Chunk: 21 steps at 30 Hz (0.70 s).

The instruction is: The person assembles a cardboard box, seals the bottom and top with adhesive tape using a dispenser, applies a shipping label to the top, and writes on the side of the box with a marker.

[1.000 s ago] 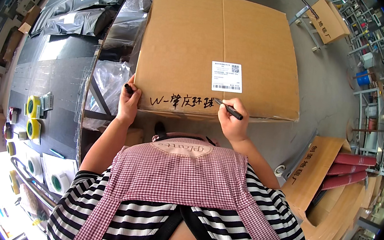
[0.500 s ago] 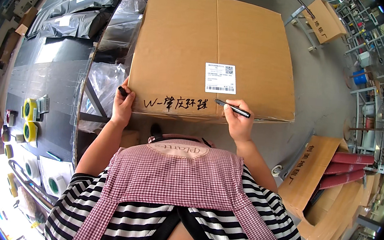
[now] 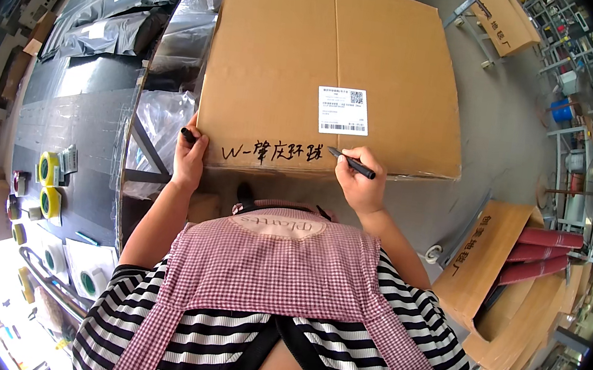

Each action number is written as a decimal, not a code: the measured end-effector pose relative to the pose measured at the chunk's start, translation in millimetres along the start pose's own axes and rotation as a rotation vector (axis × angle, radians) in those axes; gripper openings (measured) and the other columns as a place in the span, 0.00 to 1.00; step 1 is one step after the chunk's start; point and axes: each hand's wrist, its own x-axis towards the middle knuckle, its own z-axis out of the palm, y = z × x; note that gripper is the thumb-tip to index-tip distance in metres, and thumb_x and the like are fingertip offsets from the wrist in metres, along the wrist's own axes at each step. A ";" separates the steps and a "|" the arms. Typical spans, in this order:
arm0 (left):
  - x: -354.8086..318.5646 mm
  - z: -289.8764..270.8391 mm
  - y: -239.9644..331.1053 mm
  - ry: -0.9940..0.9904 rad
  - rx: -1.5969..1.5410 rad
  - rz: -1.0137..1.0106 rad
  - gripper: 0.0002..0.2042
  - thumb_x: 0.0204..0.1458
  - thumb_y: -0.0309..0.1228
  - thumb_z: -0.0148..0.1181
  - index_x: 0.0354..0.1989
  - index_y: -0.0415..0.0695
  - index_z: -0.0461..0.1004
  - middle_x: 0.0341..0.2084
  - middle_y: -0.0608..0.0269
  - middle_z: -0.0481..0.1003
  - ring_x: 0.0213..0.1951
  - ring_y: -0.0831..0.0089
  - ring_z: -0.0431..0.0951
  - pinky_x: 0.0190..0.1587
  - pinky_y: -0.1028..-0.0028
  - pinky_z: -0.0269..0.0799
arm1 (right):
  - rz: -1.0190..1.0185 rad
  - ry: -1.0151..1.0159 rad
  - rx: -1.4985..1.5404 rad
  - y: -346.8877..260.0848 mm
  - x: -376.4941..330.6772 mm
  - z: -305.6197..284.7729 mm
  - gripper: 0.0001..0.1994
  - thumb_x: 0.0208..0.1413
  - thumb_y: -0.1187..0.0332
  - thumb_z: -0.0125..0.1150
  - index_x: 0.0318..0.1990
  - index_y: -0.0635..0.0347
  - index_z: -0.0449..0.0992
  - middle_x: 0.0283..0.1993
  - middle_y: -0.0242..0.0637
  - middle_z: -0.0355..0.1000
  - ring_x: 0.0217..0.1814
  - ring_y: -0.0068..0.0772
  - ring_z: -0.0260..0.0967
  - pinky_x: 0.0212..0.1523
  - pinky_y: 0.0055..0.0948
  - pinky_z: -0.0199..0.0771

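Note:
A large brown cardboard box point(image 3: 273, 65) lies in front of me, its top facing up. A white shipping label point(image 3: 343, 111) is stuck on it, and a line of black handwriting point(image 3: 271, 151) runs along its near edge. My right hand point(image 3: 363, 179) grips a black marker point(image 3: 357, 166), the tip at or just over the cardboard by the last written character. At the box's near left corner, my left hand point(image 3: 191, 155) pinches the black marker cap point(image 3: 188, 135) and rests against the box's edge.
Left of the box stands a dark table point(image 3: 77, 116) with black plastic parcels point(image 3: 112, 34) and tape rolls point(image 3: 51, 202). Clear plastic-wrapped bundles point(image 3: 165, 115) sit between table and box. An opened carton point(image 3: 484, 268) with red rolls point(image 3: 540, 257) stands at the right; metal racks point(image 3: 573, 165) lie beyond.
The marker has shifted slightly left and up, leaning at a different angle in my right hand. The box sits slightly higher in view. My left hand keeps its place with the cap.

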 end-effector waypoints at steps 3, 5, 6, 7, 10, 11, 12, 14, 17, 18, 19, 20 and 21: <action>2.3 -1.0 0.0 -0.002 -0.015 0.002 0.09 0.58 0.15 0.48 0.35 0.46 0.61 0.68 0.57 0.59 0.58 0.78 0.66 0.55 0.80 0.61 | -0.063 -0.022 -0.002 3.1 3.5 -0.6 0.05 0.54 0.74 0.64 0.33 0.65 0.73 0.19 0.31 0.72 0.18 0.17 0.64 0.21 0.21 0.63; 2.1 -3.0 -0.3 -0.009 -0.027 -0.009 0.09 0.57 0.15 0.48 0.35 0.46 0.61 0.68 0.57 0.59 0.59 0.77 0.65 0.57 0.79 0.60 | -0.061 0.007 -0.013 0.9 6.2 -0.8 0.05 0.53 0.74 0.64 0.32 0.64 0.73 0.18 0.31 0.71 0.17 0.17 0.63 0.20 0.21 0.63; 1.7 -3.2 -0.2 0.007 -0.042 -0.037 0.09 0.57 0.14 0.48 0.35 0.46 0.61 0.68 0.56 0.59 0.59 0.76 0.65 0.58 0.77 0.59 | -0.060 0.007 -0.013 2.0 6.5 -0.5 0.05 0.53 0.74 0.64 0.32 0.64 0.73 0.18 0.31 0.71 0.17 0.17 0.63 0.20 0.21 0.63; 1.2 -3.4 -0.1 0.023 -0.057 -0.065 0.09 0.57 0.14 0.48 0.35 0.46 0.61 0.69 0.56 0.59 0.60 0.75 0.64 0.60 0.76 0.58 | -0.056 0.019 -0.026 3.9 6.3 -0.1 0.05 0.53 0.74 0.64 0.32 0.64 0.73 0.18 0.31 0.70 0.17 0.17 0.63 0.20 0.21 0.63; -0.4 -4.3 -0.6 -0.003 -0.046 -0.042 0.09 0.58 0.16 0.49 0.35 0.48 0.63 0.67 0.61 0.60 0.44 0.83 0.68 0.45 0.83 0.62 | -0.062 0.027 -0.028 5.4 4.0 -1.6 0.05 0.53 0.74 0.63 0.32 0.64 0.73 0.17 0.31 0.69 0.17 0.17 0.63 0.20 0.22 0.63; -0.3 -4.1 -1.3 -0.002 -0.046 -0.043 0.09 0.58 0.16 0.49 0.35 0.48 0.63 0.67 0.61 0.60 0.44 0.83 0.68 0.45 0.83 0.62 | -0.073 0.023 -0.017 5.0 2.8 -2.0 0.05 0.53 0.75 0.63 0.32 0.64 0.73 0.16 0.31 0.69 0.16 0.18 0.63 0.20 0.22 0.63; 0.7 -3.0 -2.1 -0.009 -0.049 -0.010 0.09 0.58 0.16 0.49 0.35 0.48 0.63 0.67 0.62 0.60 0.44 0.83 0.68 0.45 0.83 0.62 | -0.074 0.023 -0.017 3.7 2.5 -2.2 0.05 0.53 0.75 0.63 0.32 0.64 0.73 0.16 0.31 0.69 0.16 0.18 0.63 0.20 0.22 0.63; 0.9 -3.4 -2.0 -0.015 -0.052 0.024 0.09 0.58 0.16 0.50 0.35 0.48 0.63 0.67 0.62 0.60 0.44 0.84 0.68 0.44 0.84 0.62 | -0.038 0.001 -0.031 0.2 2.6 -2.8 0.05 0.51 0.75 0.64 0.30 0.64 0.72 0.19 0.35 0.70 0.17 0.24 0.67 0.21 0.24 0.67; 0.2 -3.5 -0.7 -0.017 -0.054 -0.031 0.08 0.58 0.17 0.50 0.35 0.47 0.63 0.68 0.59 0.59 0.53 0.80 0.67 0.53 0.81 0.61 | -0.007 0.012 -0.048 0.7 2.1 -5.1 0.05 0.51 0.75 0.64 0.30 0.63 0.72 0.19 0.35 0.71 0.17 0.24 0.67 0.20 0.25 0.67; -0.3 -3.1 -1.3 -0.028 -0.054 -0.007 0.08 0.58 0.17 0.50 0.36 0.47 0.63 0.68 0.58 0.59 0.56 0.79 0.66 0.55 0.80 0.60 | -0.007 0.011 -0.048 0.6 1.1 -4.7 0.05 0.51 0.75 0.64 0.30 0.63 0.72 0.19 0.35 0.71 0.17 0.24 0.67 0.20 0.25 0.67; -0.9 -3.0 -1.7 -0.038 -0.054 0.018 0.08 0.58 0.17 0.50 0.36 0.47 0.62 0.69 0.58 0.59 0.59 0.77 0.64 0.57 0.79 0.59 | -0.053 0.010 -0.035 0.4 -0.5 -3.9 0.05 0.52 0.75 0.63 0.30 0.64 0.72 0.19 0.34 0.71 0.17 0.22 0.66 0.20 0.24 0.66; -1.3 -3.4 -1.7 -0.037 -0.054 0.018 0.08 0.58 0.17 0.50 0.36 0.47 0.62 0.69 0.58 0.59 0.59 0.77 0.64 0.57 0.79 0.59 | -0.098 0.009 -0.022 0.1 -1.3 -3.2 0.05 0.53 0.75 0.63 0.31 0.64 0.72 0.18 0.34 0.71 0.17 0.20 0.66 0.20 0.23 0.66; -1.7 -3.1 -1.4 -0.026 -0.062 -0.002 0.09 0.58 0.15 0.49 0.35 0.46 0.62 0.69 0.56 0.57 0.61 0.75 0.63 0.60 0.76 0.57 | -0.099 0.010 -0.022 -0.8 -1.0 -3.1 0.05 0.53 0.75 0.63 0.31 0.64 0.72 0.18 0.34 0.71 0.17 0.20 0.66 0.20 0.23 0.66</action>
